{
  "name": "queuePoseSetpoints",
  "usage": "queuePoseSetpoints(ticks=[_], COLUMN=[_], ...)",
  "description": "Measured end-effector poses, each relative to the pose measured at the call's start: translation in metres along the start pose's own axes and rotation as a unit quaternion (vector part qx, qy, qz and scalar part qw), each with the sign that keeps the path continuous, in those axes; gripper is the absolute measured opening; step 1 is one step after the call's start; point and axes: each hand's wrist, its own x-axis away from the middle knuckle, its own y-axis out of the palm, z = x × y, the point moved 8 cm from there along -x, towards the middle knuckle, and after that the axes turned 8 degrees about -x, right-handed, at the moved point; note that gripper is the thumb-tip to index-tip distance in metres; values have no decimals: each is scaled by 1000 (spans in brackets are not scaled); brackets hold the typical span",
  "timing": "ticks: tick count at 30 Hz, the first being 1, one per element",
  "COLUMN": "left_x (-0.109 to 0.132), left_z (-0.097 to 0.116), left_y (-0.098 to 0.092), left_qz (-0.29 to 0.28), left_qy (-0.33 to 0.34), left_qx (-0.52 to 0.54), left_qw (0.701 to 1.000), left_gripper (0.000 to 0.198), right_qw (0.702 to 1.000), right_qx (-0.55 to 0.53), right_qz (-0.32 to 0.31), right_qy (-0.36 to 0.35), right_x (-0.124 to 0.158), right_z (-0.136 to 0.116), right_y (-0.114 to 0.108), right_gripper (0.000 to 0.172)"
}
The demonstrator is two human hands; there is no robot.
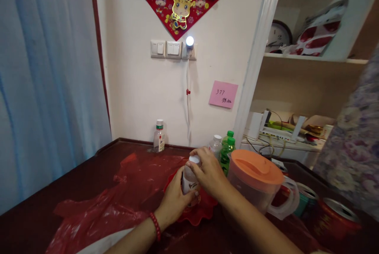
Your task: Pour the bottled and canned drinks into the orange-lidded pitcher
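Note:
My left hand [175,197] is wrapped round the body of a small clear plastic bottle [188,179] with a pale label. The fingers of my right hand [209,173] close round its white cap [194,160]. Held nearly upright, the bottle is above a red dish with a scalloped rim [197,219]. Whether it touches the dish I cannot tell. Just beyond my right hand are a clear bottle with a white cap [216,143] and two green bottles [227,155]. A plastic pitcher with an orange lid [257,169] stands right of my right forearm.
Red plastic film [103,206] spreads over the dark table [26,222] on the left. Another labelled bottle [159,137] stands by the wall. Several cans, among them a red one [333,218], line the right side. A white cord [187,108] hangs from the socket.

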Motion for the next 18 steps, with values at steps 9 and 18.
queuePoseSetpoints(ticks=[9,18], left_x=[-1,-4], left_z=[-2,-8], left_y=[1,-2], left_qz=[-3,-7], left_qy=[8,-18], left_qx=[36,-10], left_qw=[999,1000], left_gripper=[63,70], right_qw=[1000,989], right_qx=[-15,38], right_qz=[6,-139], right_qy=[-16,-43], right_x=[43,137], right_z=[-13,18], right_y=[-4,20], right_gripper=[44,46])
